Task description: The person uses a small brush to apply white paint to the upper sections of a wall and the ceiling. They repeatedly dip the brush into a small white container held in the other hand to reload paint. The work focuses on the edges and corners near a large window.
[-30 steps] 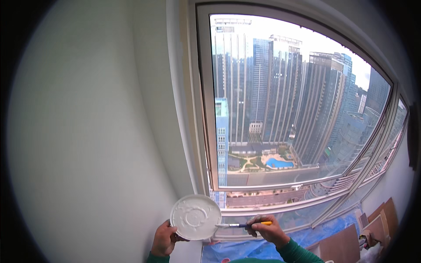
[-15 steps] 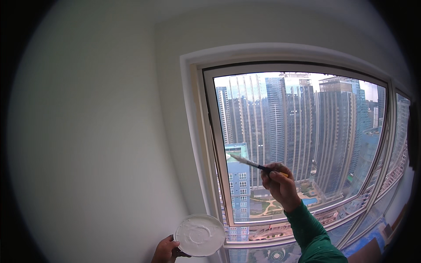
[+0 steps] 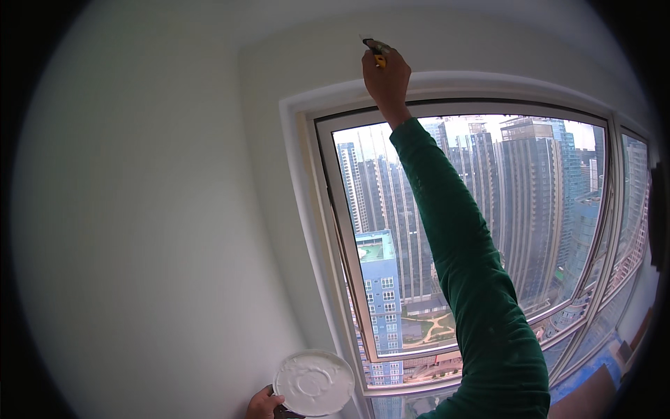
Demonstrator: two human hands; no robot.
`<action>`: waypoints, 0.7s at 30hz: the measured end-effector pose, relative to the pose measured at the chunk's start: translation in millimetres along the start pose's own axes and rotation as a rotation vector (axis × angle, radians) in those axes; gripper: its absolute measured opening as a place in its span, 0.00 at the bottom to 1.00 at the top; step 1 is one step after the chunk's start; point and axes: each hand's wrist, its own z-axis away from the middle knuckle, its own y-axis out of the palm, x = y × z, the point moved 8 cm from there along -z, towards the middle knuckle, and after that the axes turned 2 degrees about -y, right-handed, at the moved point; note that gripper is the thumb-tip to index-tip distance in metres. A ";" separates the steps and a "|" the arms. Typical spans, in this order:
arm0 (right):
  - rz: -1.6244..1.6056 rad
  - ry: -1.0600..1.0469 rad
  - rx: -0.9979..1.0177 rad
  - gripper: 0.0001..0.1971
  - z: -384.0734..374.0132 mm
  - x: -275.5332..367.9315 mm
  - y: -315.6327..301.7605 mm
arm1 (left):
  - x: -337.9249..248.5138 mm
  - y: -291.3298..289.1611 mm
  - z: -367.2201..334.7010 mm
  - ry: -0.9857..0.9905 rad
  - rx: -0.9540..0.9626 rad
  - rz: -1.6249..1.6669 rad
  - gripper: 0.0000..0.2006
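With my right arm stretched up in its green sleeve, my right hand is closed round a paintbrush with a black and yellow handle. The brush tip is at the pale wall above the window frame; whether the bristles touch it I cannot tell. Low in the view, my left hand grips the edge of a round white lid. White paint is smeared over the lid's upper face, in a ring-like swirl. Part of the left hand is hidden under the lid.
A large window with a pale frame looks out on tall buildings. A plain wall fills the left side and meets the window wall at a corner. Blue sheeting and a brown board lie at lower right.
My right hand has risen from in front of the glass to the wall above the window, carrying the paintbrush. The lid in my left hand sits slightly lower in view.
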 end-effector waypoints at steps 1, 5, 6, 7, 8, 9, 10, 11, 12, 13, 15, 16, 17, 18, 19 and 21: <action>0.038 -0.076 -0.029 0.12 -11.9 -2.5 6.4 | 2.3 -0.4 -2.5 -0.009 0.007 0.007 0.24; 0.087 -0.077 -0.038 0.12 -38.6 -26.3 32.1 | 2.8 -2.6 -2.7 -0.002 -0.012 0.010 0.24; 0.108 -0.073 -0.036 0.12 -43.9 -31.9 34.6 | 2.0 -2.5 -2.6 0.004 -0.008 0.018 0.24; 0.131 -0.070 -0.036 0.12 -48.8 -37.6 35.3 | 0.7 -1.6 -2.9 0.011 -0.002 0.024 0.24; 0.139 -0.066 -0.035 0.12 -49.2 -41.7 36.5 | -0.5 -1.2 -2.3 0.015 -0.004 0.025 0.24; 0.148 -0.062 -0.034 0.12 -50.0 -46.0 36.8 | -1.9 -0.3 -1.8 0.020 -0.005 0.025 0.24; 0.158 -0.060 -0.033 0.12 -51.9 -50.6 35.9 | -3.2 0.5 -2.6 0.024 -0.005 0.024 0.24; 0.160 -0.052 -0.028 0.13 -53.8 -51.3 36.7 | -2.8 -0.8 -2.5 0.030 -0.011 0.026 0.24; 0.162 -0.044 -0.024 0.13 -56.1 -52.3 37.0 | -1.4 -2.3 -2.3 0.035 -0.017 0.026 0.24; 0.164 -0.036 -0.019 0.13 -58.1 -53.2 37.4 | -1.0 -3.4 -2.3 0.040 -0.023 0.027 0.24; 0.195 -0.028 -0.017 0.14 -63.0 -60.7 35.4 | -1.0 -3.0 -1.8 0.032 -0.031 0.013 0.24; 0.210 -0.023 -0.017 0.14 -65.7 -64.3 34.7 | -1.0 -2.8 -2.0 0.028 -0.035 0.006 0.23; 0.204 -0.020 -0.024 0.14 -67.9 -68.4 34.2 | -1.0 -2.6 -2.4 0.030 -0.037 0.009 0.23; 0.199 -0.017 -0.032 0.14 -69.6 -72.4 33.5 | -1.0 -2.4 -2.8 0.032 -0.039 0.011 0.23; 0.193 -0.014 -0.039 0.14 -70.6 -76.1 33.3 | -1.1 -2.3 -3.2 0.034 -0.041 0.014 0.23; 0.132 0.024 -0.026 0.15 -68.9 -74.1 40.1 | -0.7 -3.3 -3.3 0.036 -0.046 0.004 0.23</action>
